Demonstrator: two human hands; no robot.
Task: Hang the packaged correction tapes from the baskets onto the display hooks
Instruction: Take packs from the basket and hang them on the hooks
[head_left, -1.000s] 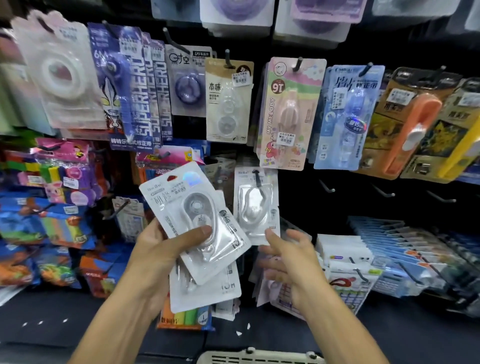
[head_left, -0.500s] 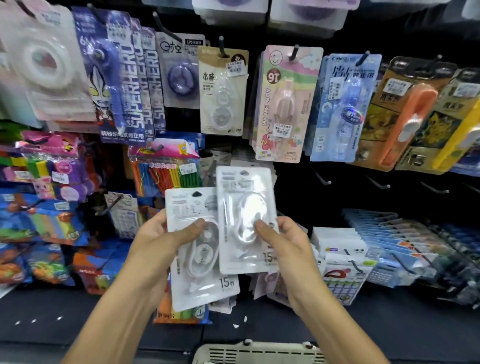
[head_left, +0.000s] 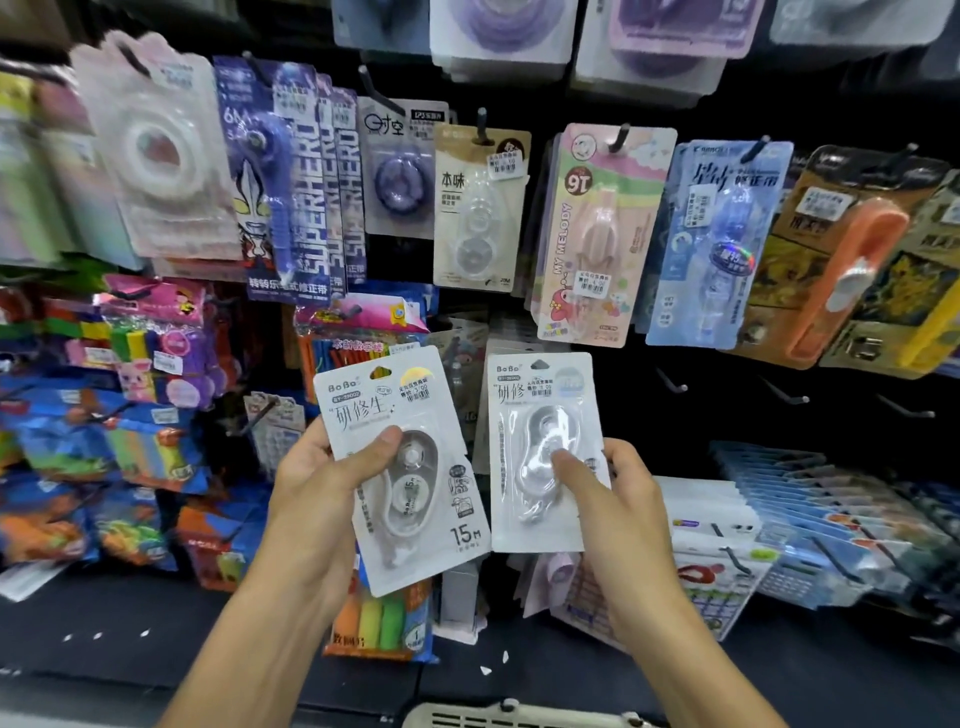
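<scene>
Holding one white tape pack (head_left: 402, 467) in your left hand (head_left: 317, 493) and another (head_left: 543, 449) in your right hand (head_left: 613, 499), you have both left to hang, bare hooks (head_left: 672, 382) waiting just right of them.

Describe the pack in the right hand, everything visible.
The right pack is a white glossy card with a clear blister over a pale correction tape, a hang hole at the top and a price sticker top right. It is held upright, clear of the hooks. The right hand pinches its lower right, thumb on the blister, apart from the left pack.
</scene>
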